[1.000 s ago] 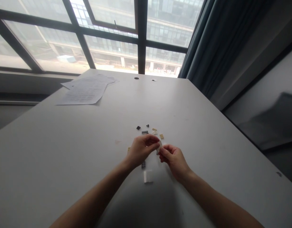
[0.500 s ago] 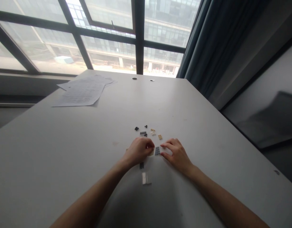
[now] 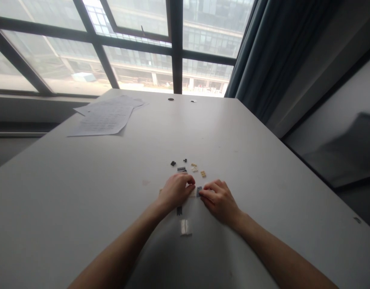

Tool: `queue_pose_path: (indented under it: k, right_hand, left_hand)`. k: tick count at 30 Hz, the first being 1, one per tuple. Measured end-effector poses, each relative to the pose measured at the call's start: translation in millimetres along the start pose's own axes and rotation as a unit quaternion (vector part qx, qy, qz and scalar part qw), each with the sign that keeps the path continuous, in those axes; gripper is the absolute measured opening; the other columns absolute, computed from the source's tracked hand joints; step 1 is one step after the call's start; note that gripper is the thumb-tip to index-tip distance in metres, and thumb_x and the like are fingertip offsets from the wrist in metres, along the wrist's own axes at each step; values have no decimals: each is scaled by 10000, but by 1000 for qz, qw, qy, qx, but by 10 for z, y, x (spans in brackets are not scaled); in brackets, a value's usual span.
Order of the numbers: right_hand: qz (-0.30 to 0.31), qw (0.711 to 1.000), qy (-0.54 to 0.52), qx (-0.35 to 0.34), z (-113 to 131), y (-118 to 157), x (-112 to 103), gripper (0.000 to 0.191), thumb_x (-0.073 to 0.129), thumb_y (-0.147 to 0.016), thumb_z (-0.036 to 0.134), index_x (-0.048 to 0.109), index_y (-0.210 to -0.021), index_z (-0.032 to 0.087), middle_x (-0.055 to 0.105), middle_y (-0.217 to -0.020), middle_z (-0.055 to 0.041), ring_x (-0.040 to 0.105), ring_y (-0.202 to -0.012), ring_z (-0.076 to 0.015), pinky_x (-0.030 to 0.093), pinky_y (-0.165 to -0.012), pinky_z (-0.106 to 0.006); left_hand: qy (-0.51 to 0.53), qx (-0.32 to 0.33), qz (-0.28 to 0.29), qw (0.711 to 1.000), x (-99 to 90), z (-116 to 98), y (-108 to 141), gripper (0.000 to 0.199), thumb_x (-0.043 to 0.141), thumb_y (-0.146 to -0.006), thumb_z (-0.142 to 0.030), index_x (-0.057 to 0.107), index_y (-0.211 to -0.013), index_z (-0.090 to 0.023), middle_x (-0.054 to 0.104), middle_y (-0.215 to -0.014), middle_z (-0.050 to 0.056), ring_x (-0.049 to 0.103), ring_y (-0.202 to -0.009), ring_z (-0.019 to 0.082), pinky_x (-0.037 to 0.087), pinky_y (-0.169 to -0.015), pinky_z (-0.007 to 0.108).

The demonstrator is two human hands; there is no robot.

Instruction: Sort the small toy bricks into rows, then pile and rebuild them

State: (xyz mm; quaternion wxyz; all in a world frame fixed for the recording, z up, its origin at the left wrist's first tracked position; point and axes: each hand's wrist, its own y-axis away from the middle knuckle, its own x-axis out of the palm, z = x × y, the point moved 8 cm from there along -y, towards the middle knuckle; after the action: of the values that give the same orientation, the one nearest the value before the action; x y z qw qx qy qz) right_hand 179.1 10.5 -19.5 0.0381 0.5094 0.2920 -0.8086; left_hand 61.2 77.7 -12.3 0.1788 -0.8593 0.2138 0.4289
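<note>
My right hand [image 3: 219, 199] has its thumb and fingers brought together at the right edge of a small grey studded building plate [image 3: 198, 190], gripping it on the table. Just left of that, my left hand [image 3: 176, 189] is curled, thumb and forefinger close together. A pale tan piece [image 3: 192, 194] shows under its fingertips; whether anything is pinched is hidden. Another tan piece [image 3: 160, 191] peeks out behind the left hand. Nearer to me lie a dark grey piece [image 3: 179, 211] and a pale, shiny piece [image 3: 186, 227].
Beyond my hands lie small black pieces [image 3: 173, 163], grey bars [image 3: 181, 169], cream pieces [image 3: 194, 167] and a tan plate [image 3: 203, 174]. Printed papers [image 3: 103, 118] rest at the table's [image 3: 112, 172] far left. A window and dark curtain [image 3: 254, 60] stand behind.
My right hand has moved left and its spread fingers have come together on the grey plate. My left hand stays nearly in place, its fingertips shifted slightly.
</note>
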Motion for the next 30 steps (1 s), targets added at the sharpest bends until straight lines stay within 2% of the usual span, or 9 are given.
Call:
queue_pose_path:
  k: [3, 7, 10, 15, 25, 30]
  right_hand:
    - [-7, 1000, 0, -16, 41, 5, -20, 127, 577, -888, 228, 695, -938, 226, 682, -925, -47, 519, -887, -202, 360, -793, -358]
    - [6, 999, 1, -36, 93, 11, 6, 147, 546, -911, 224, 692, -934, 224, 700, -922, -41, 531, -902, -203, 355, -806, -365]
    - [12, 999, 3, -41, 110, 18, 35, 168, 521, -927, 224, 688, -951, 220, 707, -946, -42, 536, -915, -204, 359, -816, -367]
    - [3, 999, 8, -46, 127, 19, 29, 174, 513, -929, 210, 685, -947, 219, 708, -953, -42, 540, -909, -203, 364, -819, -369]
    - [2, 999, 14, -30, 125, -21, 49, 165, 512, -926, 201, 674, -893, 216, 695, -893, -48, 535, -868, -201, 359, -790, -354]
    - [2, 1000, 20, -19, 112, -38, 63, 154, 494, -929, 189, 647, -942, 198, 683, -861, -56, 533, -843, -203, 349, -771, -345]
  left_hand:
    - [-18, 39, -6, 999, -76, -27, 61, 112, 628, -780, -236, 700, -861, -208, 675, -882, 49, 594, -854, 209, 449, -779, 309]
    - [-38, 90, 33, 995, -43, -93, 146, 225, 697, -725, -208, 692, -949, -218, 685, -980, 52, 565, -953, 230, 429, -881, 342]
    - [-65, 90, 42, 993, 14, -109, 163, 260, 683, -721, -173, 680, -978, -215, 688, -987, 49, 562, -972, 238, 417, -902, 369]
    - [-70, 91, 39, 993, 71, -117, 147, 196, 658, -745, -172, 677, -935, -215, 695, -956, 44, 577, -946, 230, 416, -869, 355]
    - [-79, 101, 31, 991, 86, -117, 162, 193, 635, -753, -176, 664, -940, -216, 690, -966, 45, 579, -943, 231, 406, -863, 359]
    - [-78, 96, 34, 992, 83, -122, 156, 210, 635, -752, -178, 660, -958, -213, 695, -969, 44, 583, -943, 237, 410, -859, 369]
